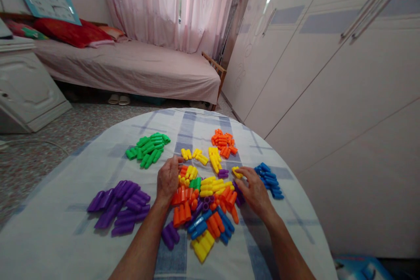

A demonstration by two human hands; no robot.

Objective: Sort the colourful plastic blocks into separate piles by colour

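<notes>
A mixed pile of plastic toy pieces, shaped like joined short tubes, lies in front of me, with orange pieces (183, 195), yellow pieces (215, 186) and blue pieces (200, 225) among purple and green ones. My left hand (168, 180) rests at the pile's left edge, fingers apart and slightly bent beside orange and yellow pieces; its fingertips are partly hidden. At the right edge, my right hand (254, 190) has thumb and fingers closed on a small yellow toy piece (236, 172). A purple piece (239, 192) lies partly under that hand.
Single-colour groups surround the pile on the round cloth-covered table (55, 236): green pieces (149, 148), purple pieces (120, 205), orange pieces (223, 142), blue pieces (269, 180) and a few yellow pieces (215, 159). Beyond stand a bed (147, 65) and a white wardrobe (328, 87).
</notes>
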